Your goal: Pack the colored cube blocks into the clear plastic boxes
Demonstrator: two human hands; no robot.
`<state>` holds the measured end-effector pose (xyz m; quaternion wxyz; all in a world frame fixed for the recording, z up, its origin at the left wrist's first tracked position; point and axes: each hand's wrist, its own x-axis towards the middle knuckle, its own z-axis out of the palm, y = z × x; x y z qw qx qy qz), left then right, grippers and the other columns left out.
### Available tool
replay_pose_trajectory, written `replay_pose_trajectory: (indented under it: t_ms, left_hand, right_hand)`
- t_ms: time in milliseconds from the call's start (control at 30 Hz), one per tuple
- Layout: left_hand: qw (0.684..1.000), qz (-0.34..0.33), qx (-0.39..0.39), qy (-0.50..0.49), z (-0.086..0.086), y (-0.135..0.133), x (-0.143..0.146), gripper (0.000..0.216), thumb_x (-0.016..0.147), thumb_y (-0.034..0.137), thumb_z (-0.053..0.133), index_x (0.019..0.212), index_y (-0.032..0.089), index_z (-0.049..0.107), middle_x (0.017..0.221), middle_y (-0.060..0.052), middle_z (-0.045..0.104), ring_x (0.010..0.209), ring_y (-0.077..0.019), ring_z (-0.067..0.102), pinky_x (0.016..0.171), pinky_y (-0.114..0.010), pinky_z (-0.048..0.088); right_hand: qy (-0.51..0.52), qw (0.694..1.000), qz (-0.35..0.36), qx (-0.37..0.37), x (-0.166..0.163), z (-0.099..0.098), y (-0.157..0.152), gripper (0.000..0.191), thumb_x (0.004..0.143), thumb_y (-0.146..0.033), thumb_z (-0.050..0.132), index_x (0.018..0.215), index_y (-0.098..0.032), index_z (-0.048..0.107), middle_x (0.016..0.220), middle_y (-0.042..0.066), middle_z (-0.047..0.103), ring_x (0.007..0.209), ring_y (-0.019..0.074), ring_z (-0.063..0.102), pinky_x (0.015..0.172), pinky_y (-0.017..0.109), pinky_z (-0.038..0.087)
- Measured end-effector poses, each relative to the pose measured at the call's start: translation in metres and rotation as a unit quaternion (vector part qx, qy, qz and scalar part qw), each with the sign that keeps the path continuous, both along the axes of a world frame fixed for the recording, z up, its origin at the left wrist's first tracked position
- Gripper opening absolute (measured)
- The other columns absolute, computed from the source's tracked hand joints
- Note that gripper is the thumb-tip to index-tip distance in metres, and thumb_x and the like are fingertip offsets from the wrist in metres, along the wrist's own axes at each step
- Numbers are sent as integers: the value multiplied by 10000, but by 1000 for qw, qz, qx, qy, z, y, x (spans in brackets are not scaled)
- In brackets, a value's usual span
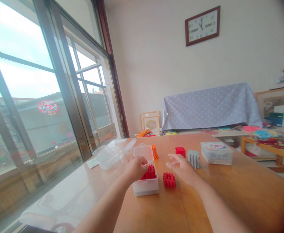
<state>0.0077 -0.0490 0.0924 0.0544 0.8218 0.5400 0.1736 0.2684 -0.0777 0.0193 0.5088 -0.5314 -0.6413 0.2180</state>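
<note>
My left hand (136,167) rests on the near left rim of a small clear plastic box (146,187), its fingers curled over the red lattice pieces (150,173) inside. The box lid (144,152) stands open behind it. My right hand (183,167) hovers just right of the box with fingers stretched out and nothing in it, above a loose red lattice block (169,180) on the wooden table (241,194). Farther back lie another red block (180,151), an orange block (154,151) and a grey block (193,158).
A closed clear box (216,152) with a printed lid stands at the back right. An open clear container (112,152) and a paper slip (92,162) lie at the left by the window. A cloth-covered piece of furniture (210,106) and a low side table (270,144) stand beyond.
</note>
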Motion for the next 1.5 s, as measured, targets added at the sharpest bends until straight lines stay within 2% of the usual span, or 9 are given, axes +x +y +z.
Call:
replay_pose_trajectory:
  t_ms: [167, 533, 733, 900, 1033, 1200, 1367, 1500]
  left_hand:
    - [998, -43, -5, 53, 9, -14, -1, 265, 719, 331, 706, 980, 287, 713, 1086, -42, 696, 1082, -293, 581, 962, -440, 395]
    - [995, -58, -1, 84, 13, -17, -1, 237, 704, 261, 692, 937, 296, 715, 1069, -30, 678, 1070, -294, 567, 930, -426, 405]
    - [997, -65, 14, 47, 15, -20, 0, 228, 754, 261, 637, 971, 275, 704, 1053, -36, 672, 1043, -285, 571, 930, -418, 411]
    - [994, -98, 37, 2, 13, -17, 3, 223, 774, 202, 588, 961, 259, 694, 1000, -38, 664, 1009, -251, 572, 860, -342, 445]
    - [991, -115, 50, -38, 4, -12, 6, 212, 774, 191, 588, 943, 264, 691, 1016, -20, 673, 998, -237, 574, 870, -337, 441]
    - [988, -134, 53, -64, -3, -11, 9, 230, 761, 154, 569, 931, 250, 692, 974, -23, 674, 984, -235, 574, 849, -333, 451]
    - [985, -141, 43, -89, -4, -14, 14, 243, 757, 129, 559, 939, 220, 692, 1000, -46, 683, 1000, -237, 587, 868, -341, 466]
    - [981, -141, 30, -130, 1, -17, 22, 204, 797, 181, 580, 969, 210, 687, 1063, -59, 689, 1053, -239, 593, 921, -352, 465]
  right_hand:
    - [-3, 1000, 8, -6, 1, 1, 0, 525, 819, -539, 653, 1246, -235, 643, 1306, 105, 621, 1005, 245, 649, 949, 425, 501]
    - [-4, 1000, -1, -9, 2, -2, 2, 478, 816, -518, 652, 1197, -231, 664, 1220, 97, 668, 1010, 245, 647, 933, 402, 495]
    - [-49, 998, 7, -44, 6, -5, 3, 413, 810, -459, 659, 1140, -213, 691, 1040, 71, 701, 933, 228, 643, 866, 371, 496]
    - [-107, 990, 33, -86, 11, -18, 4, 542, 720, -538, 749, 1154, -219, 688, 1083, 83, 670, 953, 241, 636, 853, 356, 486]
    - [-134, 980, 65, -130, 14, -24, 1, 637, 621, -574, 819, 1153, -252, 679, 1120, 69, 643, 911, 227, 634, 778, 309, 483]
    - [-173, 970, 71, -152, 10, -18, -5, 491, 622, -489, 832, 1018, -232, 696, 1002, 28, 633, 805, 180, 607, 706, 270, 451]
    - [-179, 974, 65, -125, 5, -9, -10, 387, 645, -382, 817, 972, -221, 687, 953, 16, 630, 783, 171, 601, 680, 265, 430]
    - [-108, 990, 48, -76, 1, -1, -12, 368, 723, -318, 757, 1056, -224, 630, 880, 4, 665, 794, 180, 611, 688, 274, 438]
